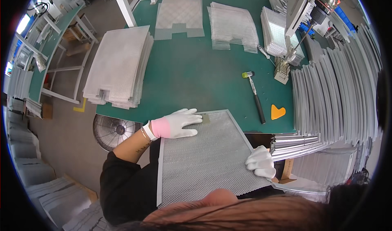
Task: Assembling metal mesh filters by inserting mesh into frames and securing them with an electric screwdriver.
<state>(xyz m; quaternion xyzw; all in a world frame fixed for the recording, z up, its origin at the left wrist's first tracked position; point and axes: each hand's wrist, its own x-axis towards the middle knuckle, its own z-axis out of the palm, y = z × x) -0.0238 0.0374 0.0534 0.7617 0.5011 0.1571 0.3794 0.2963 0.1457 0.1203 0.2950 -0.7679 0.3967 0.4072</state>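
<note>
A framed metal mesh panel [204,161] lies tilted across my lap, its far edge at the near edge of the green table. Thin grey metal frame strips border its left, far and right sides. A small olive rectangle [206,119] shows near its far edge. My left hand [177,124], in a white glove with a pink cuff, lies with outstretched fingers on the mesh at the far left corner. My right hand [261,162], also white-gloved, has its fingers curled over the panel's right edge; what its thumb does is hidden.
On the green table [183,75] lie mesh sheet stacks [118,63], a mallet [255,98], an orange scraper [278,111] and a screwdriver [265,54]. A tool stand [292,26] rises at the far right. Metal frame strips [326,96] crowd the right; a floor fan [116,129] stands left.
</note>
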